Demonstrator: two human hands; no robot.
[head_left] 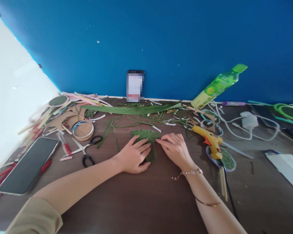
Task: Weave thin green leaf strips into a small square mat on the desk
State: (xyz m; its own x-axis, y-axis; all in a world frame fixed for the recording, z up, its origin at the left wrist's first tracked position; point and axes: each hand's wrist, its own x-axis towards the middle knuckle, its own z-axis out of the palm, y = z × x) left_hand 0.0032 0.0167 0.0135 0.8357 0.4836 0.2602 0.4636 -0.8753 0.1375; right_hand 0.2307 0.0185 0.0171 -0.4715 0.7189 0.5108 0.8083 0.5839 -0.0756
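Note:
A small mat of woven green leaf strips (pixel 146 134) lies on the brown table in front of me. My left hand (pixel 136 154) rests on it, palm down with the fingers spread, and covers its lower left part. At the mat's right edge my right hand (pixel 174 148) is closed in a pinch. Its fingertips meet at the end of a narrow leaf strip (pixel 154 139) that sticks out sideways. Other strip ends hang from the mat towards me, partly hidden by the left hand.
Black-handled scissors (pixel 84 150) and a phone (pixel 29 165) lie at left. A yellow glue gun (pixel 211 141) with its cord is at right. Leaf scraps and a long leaf (pixel 134 110) are behind. Another phone (pixel 135 86) and a green bottle (pixel 216 87) lean on the blue wall.

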